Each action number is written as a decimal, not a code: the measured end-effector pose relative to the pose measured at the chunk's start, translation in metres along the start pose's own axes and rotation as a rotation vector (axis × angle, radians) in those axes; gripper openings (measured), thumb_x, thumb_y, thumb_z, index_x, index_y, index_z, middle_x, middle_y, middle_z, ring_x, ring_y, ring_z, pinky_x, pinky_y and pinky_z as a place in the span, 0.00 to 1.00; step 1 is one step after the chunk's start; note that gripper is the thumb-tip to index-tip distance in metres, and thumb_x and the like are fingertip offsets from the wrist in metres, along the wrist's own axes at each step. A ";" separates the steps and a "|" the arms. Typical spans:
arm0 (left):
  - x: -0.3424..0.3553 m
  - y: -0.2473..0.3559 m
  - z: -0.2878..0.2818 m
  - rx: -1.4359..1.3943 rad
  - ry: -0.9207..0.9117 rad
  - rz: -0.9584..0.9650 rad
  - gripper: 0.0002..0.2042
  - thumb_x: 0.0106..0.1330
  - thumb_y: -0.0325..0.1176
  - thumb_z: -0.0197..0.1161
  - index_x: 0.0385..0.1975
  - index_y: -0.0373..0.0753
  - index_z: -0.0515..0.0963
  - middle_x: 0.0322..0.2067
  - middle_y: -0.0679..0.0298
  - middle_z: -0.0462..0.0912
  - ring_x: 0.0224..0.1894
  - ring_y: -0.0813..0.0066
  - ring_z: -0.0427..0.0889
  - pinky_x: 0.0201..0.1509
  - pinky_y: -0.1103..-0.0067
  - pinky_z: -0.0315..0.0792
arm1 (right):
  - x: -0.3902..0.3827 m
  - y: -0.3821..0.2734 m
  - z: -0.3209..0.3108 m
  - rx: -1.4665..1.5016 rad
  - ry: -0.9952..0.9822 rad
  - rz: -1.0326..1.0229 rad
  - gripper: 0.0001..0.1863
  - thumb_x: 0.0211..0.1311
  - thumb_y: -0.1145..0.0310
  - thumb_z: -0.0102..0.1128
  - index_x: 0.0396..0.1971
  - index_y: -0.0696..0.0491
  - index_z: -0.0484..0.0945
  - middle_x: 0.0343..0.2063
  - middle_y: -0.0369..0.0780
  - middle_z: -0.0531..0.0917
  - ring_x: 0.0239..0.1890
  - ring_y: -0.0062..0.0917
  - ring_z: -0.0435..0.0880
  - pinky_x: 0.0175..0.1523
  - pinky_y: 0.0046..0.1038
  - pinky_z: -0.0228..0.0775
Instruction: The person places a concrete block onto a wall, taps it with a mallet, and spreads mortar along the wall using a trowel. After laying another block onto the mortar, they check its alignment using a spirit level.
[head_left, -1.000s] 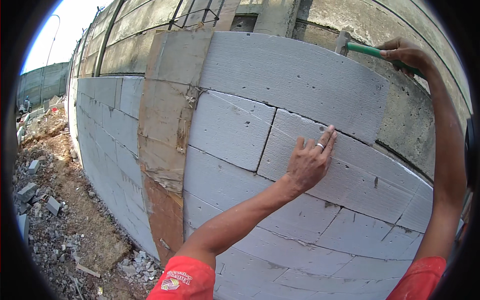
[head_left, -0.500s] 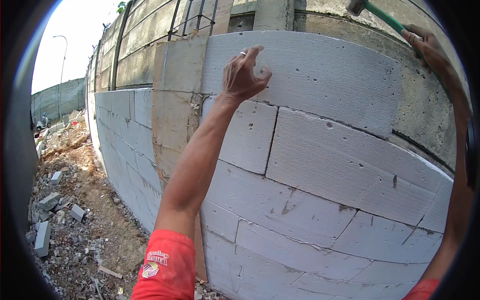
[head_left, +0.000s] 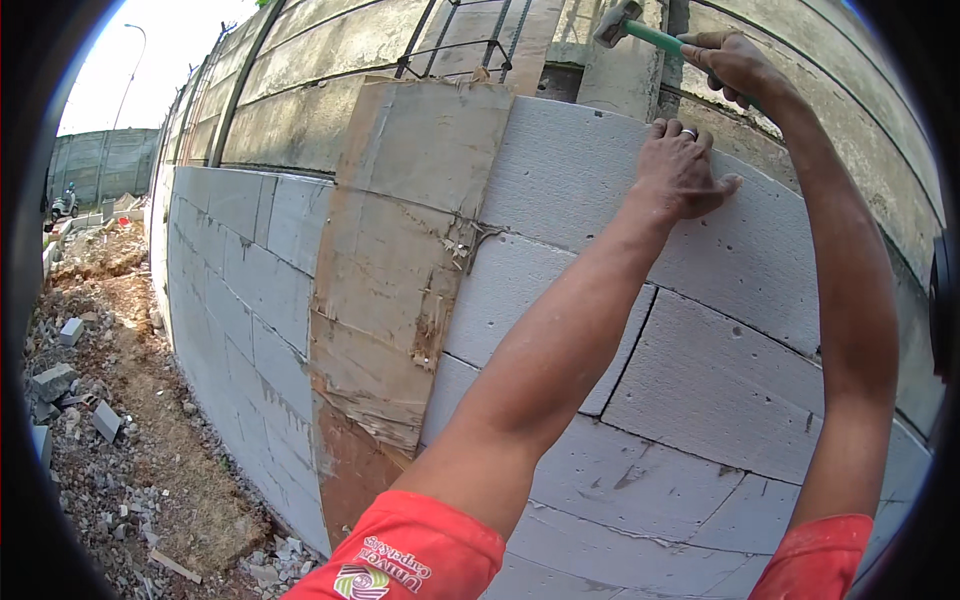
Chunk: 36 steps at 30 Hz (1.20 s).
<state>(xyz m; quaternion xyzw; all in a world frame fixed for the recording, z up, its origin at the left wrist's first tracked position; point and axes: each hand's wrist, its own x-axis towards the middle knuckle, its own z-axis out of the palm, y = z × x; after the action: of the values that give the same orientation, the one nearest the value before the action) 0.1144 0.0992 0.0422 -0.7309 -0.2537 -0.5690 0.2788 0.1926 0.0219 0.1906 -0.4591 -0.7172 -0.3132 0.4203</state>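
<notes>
left hand [head_left: 682,172]: grip spread over top edge of pitted rectangular block [head_left: 755,250]; right hand [head_left: 728,66]: grip wrapped round green-handled, metal-headed hammer [head_left: 650,36].

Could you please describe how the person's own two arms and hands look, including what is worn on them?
Both arms wear red short sleeves. The left sleeve carries pale lettering and a round, multicoloured swirl emblem; the right sleeve shows no visible print. The left hand has a silver-coloured ring. Neither it nor the right hand wears a glove.
</notes>
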 end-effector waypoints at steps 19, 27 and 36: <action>-0.005 -0.014 0.003 -0.021 0.100 0.041 0.39 0.62 0.63 0.59 0.60 0.32 0.73 0.58 0.52 0.77 0.66 0.61 0.68 0.73 0.67 0.53 | -0.007 -0.101 0.032 -0.287 -0.292 -0.041 0.20 0.69 0.60 0.59 0.56 0.52 0.82 0.26 0.36 0.83 0.23 0.19 0.77 0.25 0.26 0.70; -0.003 -0.009 0.010 -0.053 0.172 0.054 0.39 0.62 0.64 0.59 0.60 0.32 0.73 0.57 0.53 0.78 0.66 0.62 0.68 0.72 0.69 0.54 | 0.021 -0.048 0.046 -0.326 -0.033 -0.175 0.26 0.73 0.53 0.57 0.62 0.54 0.76 0.13 0.32 0.72 0.10 0.12 0.66 0.13 0.20 0.59; -0.004 -0.018 0.014 -0.038 0.238 0.039 0.40 0.62 0.64 0.59 0.60 0.31 0.72 0.57 0.53 0.78 0.66 0.62 0.67 0.73 0.68 0.52 | -0.028 -0.131 0.037 -0.342 -0.131 0.021 0.22 0.71 0.57 0.59 0.61 0.47 0.78 0.23 0.35 0.81 0.18 0.15 0.70 0.21 0.23 0.63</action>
<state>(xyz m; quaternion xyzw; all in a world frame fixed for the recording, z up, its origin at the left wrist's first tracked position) 0.1111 0.1220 0.0374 -0.6680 -0.1939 -0.6510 0.3041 0.0668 -0.0080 0.1408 -0.5507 -0.6745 -0.3957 0.2919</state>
